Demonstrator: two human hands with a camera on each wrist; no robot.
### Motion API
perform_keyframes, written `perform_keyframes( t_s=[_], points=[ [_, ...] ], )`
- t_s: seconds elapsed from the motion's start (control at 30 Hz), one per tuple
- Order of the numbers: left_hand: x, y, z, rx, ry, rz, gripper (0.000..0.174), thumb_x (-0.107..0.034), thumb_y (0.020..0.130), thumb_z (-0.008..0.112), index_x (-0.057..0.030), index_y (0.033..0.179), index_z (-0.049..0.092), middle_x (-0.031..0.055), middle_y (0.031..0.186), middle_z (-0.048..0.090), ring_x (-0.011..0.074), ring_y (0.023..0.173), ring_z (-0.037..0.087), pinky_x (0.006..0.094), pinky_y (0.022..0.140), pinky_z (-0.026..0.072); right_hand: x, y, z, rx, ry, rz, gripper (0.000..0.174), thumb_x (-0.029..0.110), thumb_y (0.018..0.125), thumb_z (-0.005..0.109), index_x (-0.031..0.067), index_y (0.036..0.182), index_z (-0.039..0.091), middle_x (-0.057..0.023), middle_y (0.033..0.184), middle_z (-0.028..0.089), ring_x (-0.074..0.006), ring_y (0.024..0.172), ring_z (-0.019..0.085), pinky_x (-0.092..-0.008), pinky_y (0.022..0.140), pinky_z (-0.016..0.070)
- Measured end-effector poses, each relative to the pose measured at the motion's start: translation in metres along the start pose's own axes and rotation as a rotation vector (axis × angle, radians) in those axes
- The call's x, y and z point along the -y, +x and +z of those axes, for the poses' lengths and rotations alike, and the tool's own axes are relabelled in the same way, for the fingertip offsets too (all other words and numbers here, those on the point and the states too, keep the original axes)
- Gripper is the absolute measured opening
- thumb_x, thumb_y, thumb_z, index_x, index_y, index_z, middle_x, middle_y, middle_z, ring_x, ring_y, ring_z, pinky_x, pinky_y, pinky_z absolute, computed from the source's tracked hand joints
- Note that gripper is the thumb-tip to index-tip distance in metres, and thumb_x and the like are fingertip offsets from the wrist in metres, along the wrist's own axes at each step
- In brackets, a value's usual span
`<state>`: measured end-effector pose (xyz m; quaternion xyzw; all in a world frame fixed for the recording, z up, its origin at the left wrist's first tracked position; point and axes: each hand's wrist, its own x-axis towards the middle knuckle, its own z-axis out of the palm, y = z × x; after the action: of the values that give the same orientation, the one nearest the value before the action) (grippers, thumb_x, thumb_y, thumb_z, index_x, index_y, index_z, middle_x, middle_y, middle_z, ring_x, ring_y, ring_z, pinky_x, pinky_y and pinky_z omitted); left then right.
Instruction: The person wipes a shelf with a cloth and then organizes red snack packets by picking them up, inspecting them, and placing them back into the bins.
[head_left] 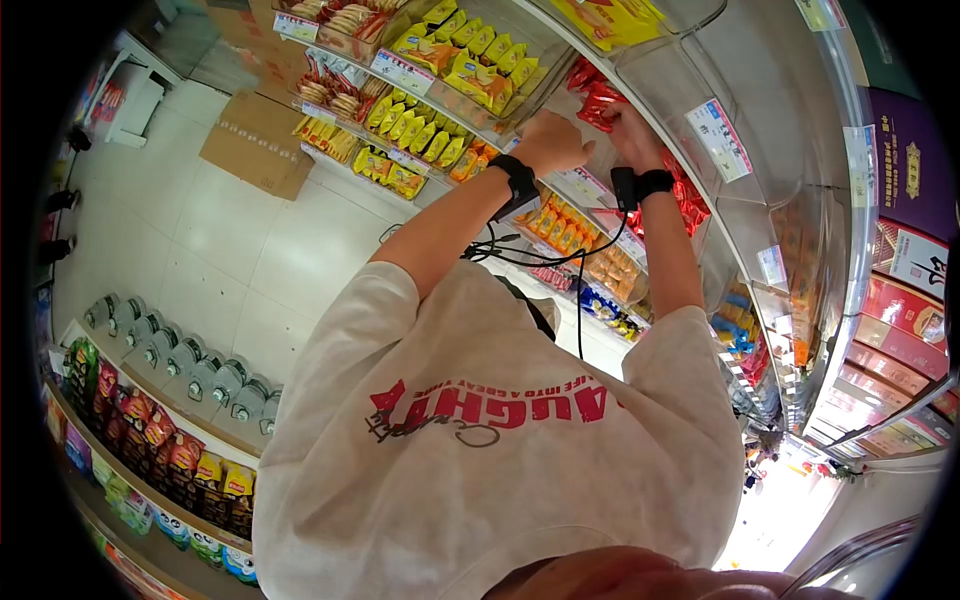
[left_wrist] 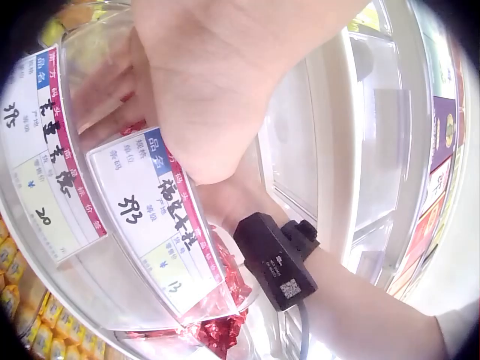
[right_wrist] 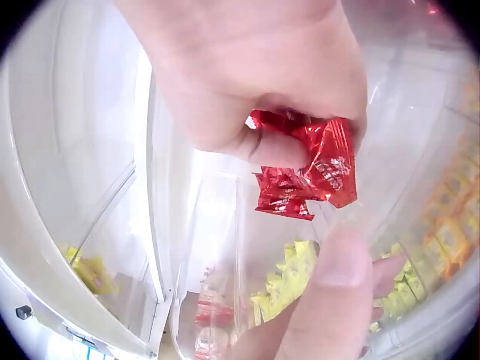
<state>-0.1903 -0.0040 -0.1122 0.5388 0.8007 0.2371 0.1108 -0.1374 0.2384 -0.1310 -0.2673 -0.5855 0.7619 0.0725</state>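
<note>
Several small red foil-wrapped packets (right_wrist: pixel 330 169) are gripped between the thumb and fingers of my right hand (right_wrist: pixel 255 67), inside a clear plastic bin. In the head view this right hand (head_left: pixel 635 138) reaches in at the upper shelf, with red packets (head_left: pixel 598 103) at its fingers. My left hand (head_left: pixel 550 143) is beside it, close to the bin's front. Its straight thumb (right_wrist: pixel 345 259) shows just below the held packets in the right wrist view, and nothing shows in its grasp. More red packets (head_left: pixel 690 205) lie in the bin nearer my body.
Handwritten price tags (left_wrist: pixel 154 217) hang on the bin fronts. Yellow packets (head_left: pixel 480 60) and orange packets (head_left: pixel 560 228) fill neighbouring bins. Black cables (head_left: pixel 530 258) hang between my wrists. A cardboard box (head_left: pixel 255 145) is on the floor, and another snack shelf (head_left: pixel 150 420) stands behind.
</note>
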Motion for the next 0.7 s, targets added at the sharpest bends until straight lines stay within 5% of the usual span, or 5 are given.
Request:
perform_keyframes(
  t_s=[0.37, 0.43, 0.5, 0.57, 0.7],
  points=[
    [0.005, 0.002, 0.015, -0.086, 0.052, 0.023, 0.057, -0.046, 0.097, 0.043, -0.0048, 0.074, 0.075, 0.0107, 0.076, 0.072, 0.0307, 0.081, 0.067, 0.0441, 0.080, 0.0489, -0.002, -0.001, -0.006, 0.002, 0.418, 0.021, 0.024, 0.013, 0.096, 0.061, 0.0001, 0.117, 0.058, -0.0134, 0.114, 0.064, -0.0249, 0.107, 0.061, -0.0404, 0.103, 0.0474],
    [0.004, 0.002, 0.014, -0.075, 0.048, 0.011, 0.057, -0.046, 0.096, 0.043, -0.0048, 0.074, 0.075, 0.0107, 0.076, 0.072, 0.0312, 0.079, 0.067, 0.0439, 0.078, 0.0493, -0.020, 0.017, -0.039, -0.036, -0.140, -0.169, 0.025, 0.018, 0.097, 0.060, 0.0005, 0.116, 0.059, -0.0127, 0.114, 0.064, -0.0260, 0.108, 0.061, -0.0406, 0.104, 0.0473],
    [0.003, 0.003, 0.011, -0.051, 0.042, 0.002, 0.056, -0.046, 0.096, 0.043, -0.0048, 0.074, 0.075, 0.0112, 0.076, 0.072, 0.0315, 0.079, 0.067, 0.0437, 0.079, 0.0496, -0.021, 0.017, -0.037, -0.097, -0.254, -0.244, 0.027, 0.021, 0.098, 0.058, 0.0012, 0.116, 0.059, -0.0118, 0.113, 0.065, -0.0265, 0.108, 0.062, -0.0394, 0.102, 0.0477],
    [0.002, 0.002, 0.007, -0.010, 0.033, -0.006, 0.057, -0.046, 0.097, 0.043, -0.0046, 0.074, 0.075, 0.0121, 0.077, 0.072, 0.0316, 0.081, 0.068, 0.0435, 0.080, 0.0498, -0.017, 0.013, -0.028, -0.181, 0.077, -0.202, 0.028, 0.024, 0.099, 0.057, 0.0021, 0.115, 0.060, -0.0108, 0.111, 0.066, -0.0263, 0.106, 0.062, -0.0369, 0.097, 0.0488],
    [0.008, 0.008, 0.033, -0.143, 0.068, 0.045, 0.040, -0.036, 0.092, 0.049, -0.0113, 0.069, 0.071, 0.0120, 0.073, 0.070, 0.0326, 0.074, 0.069, 0.0476, 0.063, 0.0519, -0.021, 0.027, -0.036, -0.121, -0.679, -0.262, 0.034, 0.031, 0.097, 0.057, 0.0027, 0.114, 0.062, -0.0103, 0.107, 0.068, -0.0261, 0.106, 0.062, -0.0368, 0.092, 0.0483]
  ],
)
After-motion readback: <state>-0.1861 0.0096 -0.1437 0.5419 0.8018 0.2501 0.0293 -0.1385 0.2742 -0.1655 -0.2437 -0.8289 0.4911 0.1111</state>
